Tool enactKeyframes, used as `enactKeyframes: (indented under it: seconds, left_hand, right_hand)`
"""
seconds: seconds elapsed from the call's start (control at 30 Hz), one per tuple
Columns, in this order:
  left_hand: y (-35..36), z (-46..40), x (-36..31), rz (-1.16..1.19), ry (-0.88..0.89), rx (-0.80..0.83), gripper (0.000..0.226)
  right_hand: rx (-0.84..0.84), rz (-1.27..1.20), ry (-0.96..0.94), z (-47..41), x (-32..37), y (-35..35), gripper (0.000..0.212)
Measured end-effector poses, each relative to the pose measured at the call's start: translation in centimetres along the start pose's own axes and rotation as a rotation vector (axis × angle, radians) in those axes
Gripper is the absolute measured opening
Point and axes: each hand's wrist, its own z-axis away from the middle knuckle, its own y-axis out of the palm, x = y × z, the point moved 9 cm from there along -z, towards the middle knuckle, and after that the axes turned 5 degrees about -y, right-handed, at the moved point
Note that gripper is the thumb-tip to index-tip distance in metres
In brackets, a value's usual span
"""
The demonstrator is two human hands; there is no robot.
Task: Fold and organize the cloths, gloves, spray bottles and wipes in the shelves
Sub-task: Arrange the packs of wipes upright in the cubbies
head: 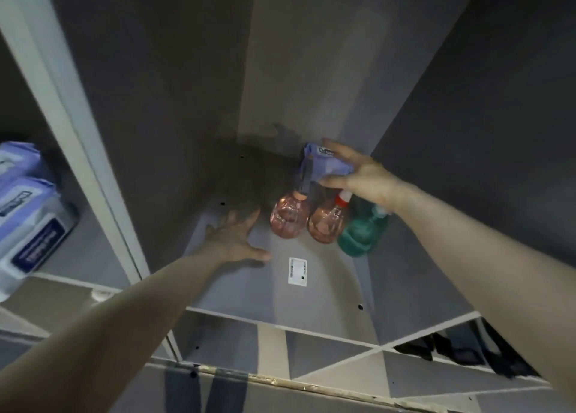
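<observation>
Shelf compartment [237,291], grey, seen from above and in front – contents and hands as follows

Right hand [366,178]: reaching to the back right corner, thumb and fingers curled round a purple pack of wipes [324,163], which it holds just above the spray bottles.

Left hand [235,236]: fingers spread and straight, palm down over the shelf floor to the left of the bottles, holding nothing; whether it touches the floor cannot be told.

Spray bottles, three in a row against the back right corner – pink bottle [288,216] on the left, second pink bottle [325,222] with a red and white nozzle in the middle, green bottle [358,235] on the right, partly behind the right wrist.

White label [297,271]: stuck flat on the shelf floor, in front of the bottles.

Neighbouring compartment to the left: two packs of wipes [28,225], stacked.

Lower right compartment: black cloths [458,348], lying loose
</observation>
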Motion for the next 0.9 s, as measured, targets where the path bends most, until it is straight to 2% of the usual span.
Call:
enactKeyframes:
  seconds: [0.13,0.27,0.5,0.63,0.77,0.9]
  left_hand:
    - [1.5,-2.8,0.8,-0.020,-0.080,-0.040,0.113]
    - [3.2,-4.4,1.6,-0.212,-0.132,-0.048,0.103]
    - [2.9,-6.5,2.1,-0.299,-0.081,0.008,0.099]
    - [2.3,-7.7,2.2,-0.333,-0.082,0.070,0.112]
    - [1.3,-9.1,0.8,-0.378,-0.061,0.087,0.108]
    - [1.5,-9.5,0.5,-0.401,-0.046,0.098,0.108]
  right_hand:
    - [0.089,0.063,-0.018,-5.1,-2.3,-0.3,0.079]
    - [0.144,0.226,-0.057,-10.5,-4.7,-1.4,0.076]
    - [0.388,0.474,0.004,-17.9,-11.8,0.0,0.082]
    - [0.485,0.541,-0.041,-20.0,-13.8,1.2,0.089]
    - [0.484,0.726,-0.051,-22.1,-15.5,1.4,0.100]
    - [0.426,0.731,-0.014,-23.4,-16.5,1.2,0.089]
